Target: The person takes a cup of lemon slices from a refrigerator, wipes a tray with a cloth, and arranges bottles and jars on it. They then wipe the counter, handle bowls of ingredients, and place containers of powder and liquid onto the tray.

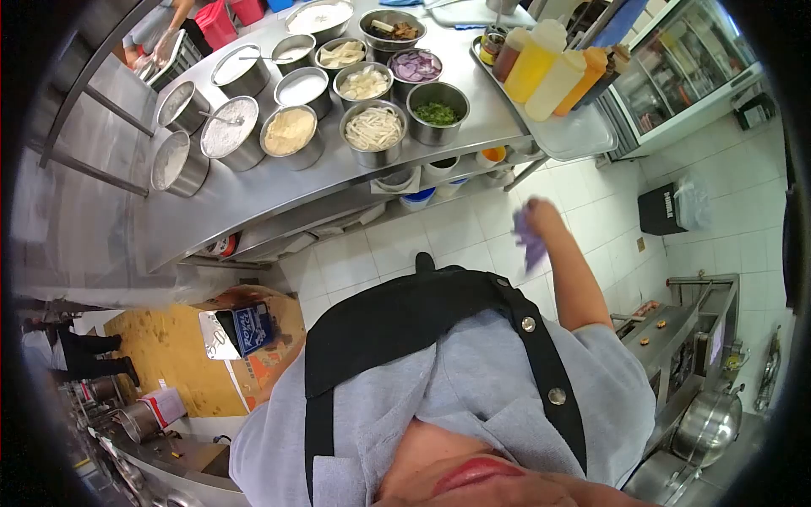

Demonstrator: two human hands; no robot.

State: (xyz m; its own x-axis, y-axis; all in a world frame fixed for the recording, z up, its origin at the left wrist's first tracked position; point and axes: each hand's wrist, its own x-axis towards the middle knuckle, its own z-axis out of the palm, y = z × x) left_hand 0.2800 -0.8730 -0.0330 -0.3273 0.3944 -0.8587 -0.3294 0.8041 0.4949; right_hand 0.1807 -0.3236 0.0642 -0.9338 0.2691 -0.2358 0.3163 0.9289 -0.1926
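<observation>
My right hand (541, 215) is closed around a crumpled purple cloth (530, 241), which hangs down over the tiled floor in front of the steel table (228, 198). Part of my left arm shows beside the apron (372, 338), but the left hand itself is out of sight. Nearest to my right hand on the table are a steel pot of chopped green herbs (437, 113) and a metal tray (579, 135) holding several squeeze bottles (536, 63) with yellow, orange and dark contents.
Several steel pots hold white strips (373, 128), sliced purple onion (415, 66), yellowish powder (289, 133) and white powder (231, 127). A glass-door fridge (688, 59) and black bin (661, 209) stand right. Cooking equipment (676, 346) is behind right; another person (156, 38) is far left.
</observation>
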